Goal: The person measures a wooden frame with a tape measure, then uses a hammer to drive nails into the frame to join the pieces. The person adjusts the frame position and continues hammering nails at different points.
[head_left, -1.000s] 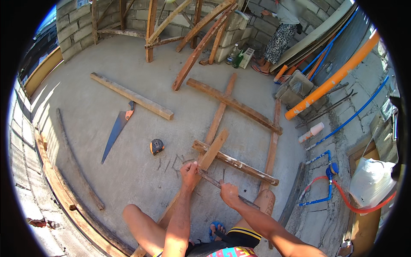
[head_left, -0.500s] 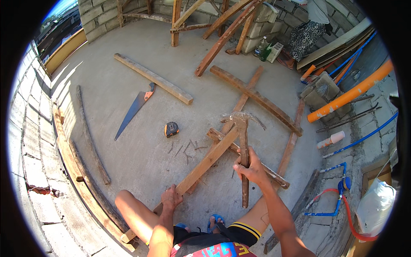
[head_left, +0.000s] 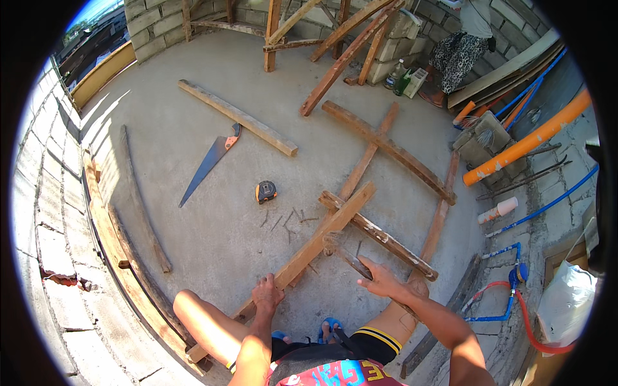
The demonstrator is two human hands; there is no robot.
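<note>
A long wooden plank (head_left: 308, 255) slants from beside my left leg up to the middle of the floor. My left hand (head_left: 267, 293) is closed around its lower part. In my right hand (head_left: 384, 280) is a claw hammer (head_left: 353, 262), gripped by its handle. Its blurred head is low, over or against the plank's right edge; I cannot tell whether they touch. The plank's far end lies across a paint-spattered timber (head_left: 393, 243). Several loose nails (head_left: 289, 222) are scattered on the concrete left of the plank.
A tape measure (head_left: 265, 192), a handsaw (head_left: 209, 166) and a short beam (head_left: 238, 118) lie farther left. Crossed timbers (head_left: 393, 145) are ahead. Orange pipe (head_left: 528, 137) and blue tubing (head_left: 489, 318) line the right wall. Another person (head_left: 454, 58) stands at the far right.
The hammer has swung down from an upright position to the plank's edge, its handle now slanting. My left hand still holds the plank. The whole view has shifted slightly.
</note>
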